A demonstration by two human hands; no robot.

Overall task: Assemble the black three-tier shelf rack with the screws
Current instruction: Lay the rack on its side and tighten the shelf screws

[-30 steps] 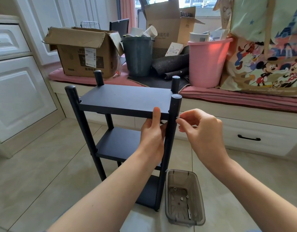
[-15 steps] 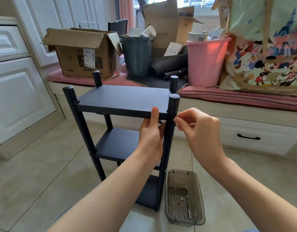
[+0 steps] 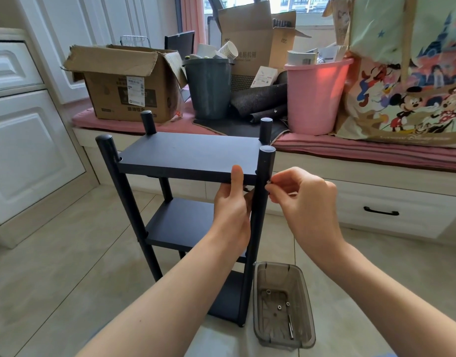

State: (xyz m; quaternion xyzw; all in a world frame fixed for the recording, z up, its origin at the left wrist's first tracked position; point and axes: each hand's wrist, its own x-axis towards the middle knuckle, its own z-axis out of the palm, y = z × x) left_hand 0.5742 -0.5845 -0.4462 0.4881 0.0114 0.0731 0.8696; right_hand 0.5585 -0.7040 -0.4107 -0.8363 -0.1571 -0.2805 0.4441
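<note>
On the pale tiled floor [image 3: 67, 266], in front of a window seat with a pink cushion [image 3: 363, 150], stands the black three-tier shelf rack of matte boards and round posts [image 3: 188, 153], upright with all three boards in place. The left hand [image 3: 232, 210] grips the near right edge of the top board, thumb lying up its front face and the other fingers curled out of sight beneath. The right hand [image 3: 301, 199] pinches a small silver screw [image 3: 268, 182] between thumb and forefinger, its tip touching the outer side of the near right black cylindrical post [image 3: 263, 191] at the level of the top board. Just beside the rack's foot sits a smoky translucent plastic tray [image 3: 302, 305], rectangular with rounded corners, holding a few small metal fasteners [image 3: 279, 307] and a thin metal rod, probably a hex key [image 3: 290, 328]. My judgement is that the screw is being started by hand, and the main risk is a crooked entry: if the board's hole and the post's hole are not lined up, the thread could bind or cross. The screw is tiny and smooth, so it could slip from the pinch and roll off over the glossy tiles. The posts look slick and the rack light and narrow, so sideways pressure might tilt it unless the left hand steadies it.
</note>
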